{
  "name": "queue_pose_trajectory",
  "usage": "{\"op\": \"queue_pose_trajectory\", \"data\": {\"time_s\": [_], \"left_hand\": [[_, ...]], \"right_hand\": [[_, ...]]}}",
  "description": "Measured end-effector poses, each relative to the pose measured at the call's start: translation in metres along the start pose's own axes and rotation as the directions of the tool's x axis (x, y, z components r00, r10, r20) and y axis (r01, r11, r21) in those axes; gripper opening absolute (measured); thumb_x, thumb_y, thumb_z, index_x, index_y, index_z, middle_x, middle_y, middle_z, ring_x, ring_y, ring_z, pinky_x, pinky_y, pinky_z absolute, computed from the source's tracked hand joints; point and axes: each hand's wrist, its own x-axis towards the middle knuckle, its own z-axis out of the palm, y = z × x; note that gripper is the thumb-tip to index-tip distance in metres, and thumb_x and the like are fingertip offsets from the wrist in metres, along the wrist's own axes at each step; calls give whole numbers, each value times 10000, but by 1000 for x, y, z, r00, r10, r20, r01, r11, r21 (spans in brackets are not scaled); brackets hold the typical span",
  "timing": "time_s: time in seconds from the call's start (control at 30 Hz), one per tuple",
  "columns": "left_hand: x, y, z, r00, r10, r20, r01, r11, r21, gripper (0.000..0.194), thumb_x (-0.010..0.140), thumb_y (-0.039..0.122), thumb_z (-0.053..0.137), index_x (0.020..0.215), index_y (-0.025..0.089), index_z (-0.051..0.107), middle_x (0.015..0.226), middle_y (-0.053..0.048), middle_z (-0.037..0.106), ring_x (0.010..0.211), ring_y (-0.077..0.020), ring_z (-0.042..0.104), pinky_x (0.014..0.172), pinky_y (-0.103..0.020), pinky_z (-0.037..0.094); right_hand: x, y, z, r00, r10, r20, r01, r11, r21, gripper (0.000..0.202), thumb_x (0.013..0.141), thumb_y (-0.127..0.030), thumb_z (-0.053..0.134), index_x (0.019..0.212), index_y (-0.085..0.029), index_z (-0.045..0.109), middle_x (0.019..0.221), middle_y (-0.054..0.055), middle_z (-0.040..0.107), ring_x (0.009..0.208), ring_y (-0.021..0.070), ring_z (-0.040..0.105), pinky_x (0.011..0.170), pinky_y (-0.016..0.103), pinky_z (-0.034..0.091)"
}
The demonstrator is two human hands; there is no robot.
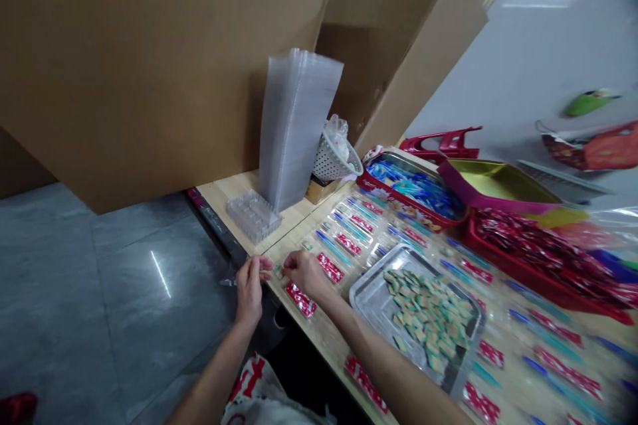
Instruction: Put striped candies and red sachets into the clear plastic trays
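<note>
My left hand point(252, 285) hovers at the table's front edge, fingers loosely apart and pointing right, with nothing visible in it. Just to its right, my right hand point(304, 272) has thumb and fingertips pinched together near a small greenish piece; whether they grip it is blurred. Below that hand lies a red-and-white packet point(302, 299). A metal tray point(366, 293) beside my right forearm holds many small green-and-tan rectangular pieces point(428, 312). Rows of clear blister trays with blue-and-teal sticks point(333, 248) and red-and-white packets point(329, 267) spread across the table.
A tall stack of clear plastic trays point(299, 126) stands behind a small clear tray point(253, 216). A grey basket point(336, 156), a red bin of blue sticks point(419, 186) and a red bin of packets point(538, 259) line the back. Large cardboard boxes point(164, 60) rise at left.
</note>
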Motion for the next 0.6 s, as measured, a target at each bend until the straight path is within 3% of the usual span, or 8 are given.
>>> {"op": "queue_pose_trajectory", "data": {"time_s": [0.13, 0.27, 0.6], "left_hand": [[0, -3, -2, 999, 30, 22, -31, 998, 53, 378, 834, 462, 442, 785, 133, 622, 775, -67, 635, 727, -166, 596, 594, -242, 474], [-4, 2, -2, 994, 91, 58, -100, 980, 174, 375, 857, 451, 407, 794, 150, 622, 810, -64, 647, 758, -172, 595, 631, -255, 469], [-11, 11, 3, 990, 104, 93, -127, 946, 298, 389, 866, 457, 380, 796, 157, 618, 840, -68, 658, 756, -174, 594, 658, -260, 454]], "right_hand": [[-9, -15, 3, 999, -38, 12, 40, 963, -266, 201, 686, -91, 503, 768, -146, 678, 769, 75, 687, 727, 171, 603, 622, 235, 373], [-15, -15, 12, 995, -88, 42, 97, 880, -465, 201, 767, -147, 480, 845, -139, 665, 833, 116, 680, 781, 218, 613, 643, 272, 364], [-19, -3, 8, 990, -139, 12, 131, 895, -426, 214, 787, -129, 450, 747, -155, 659, 780, 82, 676, 714, 166, 615, 591, 242, 345]]}}
